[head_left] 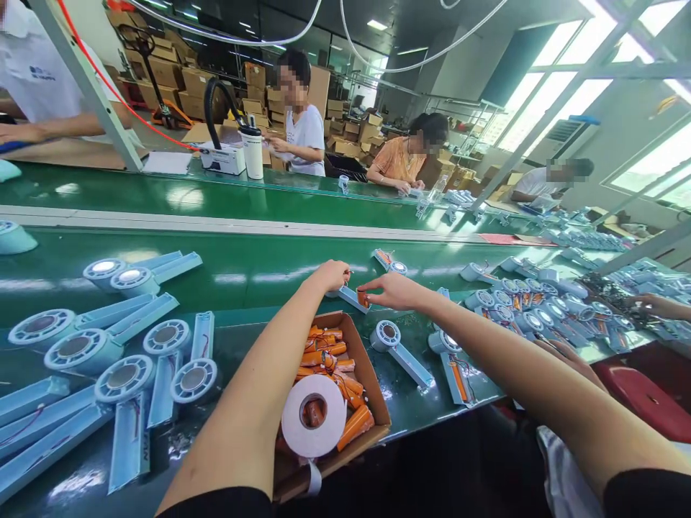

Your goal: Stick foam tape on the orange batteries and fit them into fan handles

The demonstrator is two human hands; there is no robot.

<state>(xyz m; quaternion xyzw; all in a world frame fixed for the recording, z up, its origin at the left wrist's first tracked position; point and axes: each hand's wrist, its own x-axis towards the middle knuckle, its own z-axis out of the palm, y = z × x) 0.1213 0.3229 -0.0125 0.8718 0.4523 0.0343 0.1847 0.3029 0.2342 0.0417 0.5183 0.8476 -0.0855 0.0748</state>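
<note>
Right hand (396, 291) pinches orange cylindrical cell (362, 296) at handle of light-blue round-headed plastic housing (353, 296); left hand (333, 275) at its head, grip unclear. Nearer the body: brown cardboard box (378, 388) of orange cells, white tape roll (291, 417) on top

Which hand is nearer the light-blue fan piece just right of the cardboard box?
Right. The right hand is just beyond the light-blue fan piece; the left hand is farther off to the left, past the far edge of the cardboard box.
</note>
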